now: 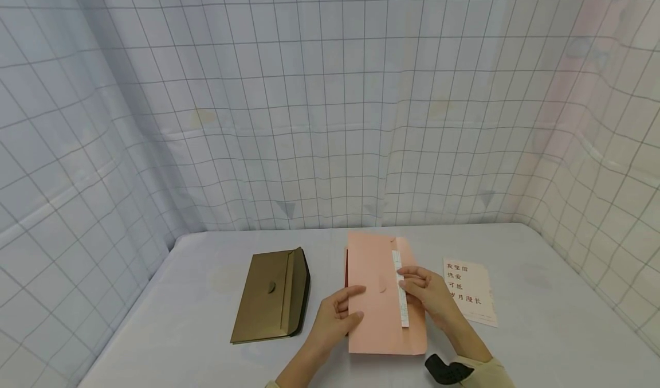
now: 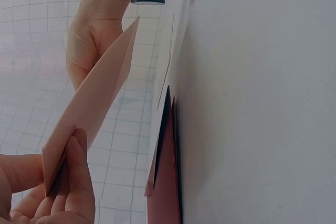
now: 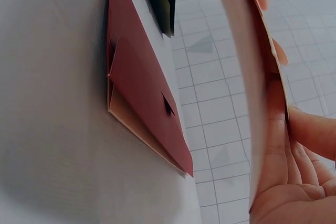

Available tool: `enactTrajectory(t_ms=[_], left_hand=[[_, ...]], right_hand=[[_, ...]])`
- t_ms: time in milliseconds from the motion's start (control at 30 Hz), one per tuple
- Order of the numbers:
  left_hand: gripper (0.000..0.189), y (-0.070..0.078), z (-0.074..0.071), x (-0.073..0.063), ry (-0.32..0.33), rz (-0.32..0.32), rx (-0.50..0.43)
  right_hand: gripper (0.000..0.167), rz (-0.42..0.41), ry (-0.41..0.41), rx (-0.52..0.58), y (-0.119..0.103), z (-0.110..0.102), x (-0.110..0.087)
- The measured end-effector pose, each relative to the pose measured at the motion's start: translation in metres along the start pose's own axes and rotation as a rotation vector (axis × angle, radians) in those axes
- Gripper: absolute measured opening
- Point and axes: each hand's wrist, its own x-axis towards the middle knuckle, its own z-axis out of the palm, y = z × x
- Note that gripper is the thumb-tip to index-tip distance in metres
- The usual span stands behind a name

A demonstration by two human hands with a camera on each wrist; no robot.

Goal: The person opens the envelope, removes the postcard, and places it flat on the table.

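Observation:
A pink envelope is raised above the table, its flap turned out to the right. At its left edge my left hand pinches it between thumb and fingers, as the left wrist view also shows. A white card with small print sticks out of the envelope's mouth as a narrow strip; the rest is hidden inside. My right hand pinches that strip, the thumb on top and fingers between it and the flap. Underneath, a red envelope lies on the table, mostly covered in the head view.
On the left lies an olive-gold envelope with its flap raised. A cream card with lettering rests on the right, partly behind my right forearm. The white table meets a gridded curtain at the back and sides.

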Motion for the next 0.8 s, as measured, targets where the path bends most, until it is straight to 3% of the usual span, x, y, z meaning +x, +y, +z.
enactTrajectory(t_ms=[233, 800], left_hand=[[0.049, 0.0009, -0.0003, 0.0011, 0.001, -0.005, -0.006], [0.049, 0.0025, -0.0026, 0.0, 0.006, -0.01, 0.005]], right_hand=[[0.042, -0.036, -0.025, -0.004, 0.0037, -0.0024, 0.0026], [0.042, -0.016, 0.011, -0.02, 0.0035, -0.0033, 0.0016]])
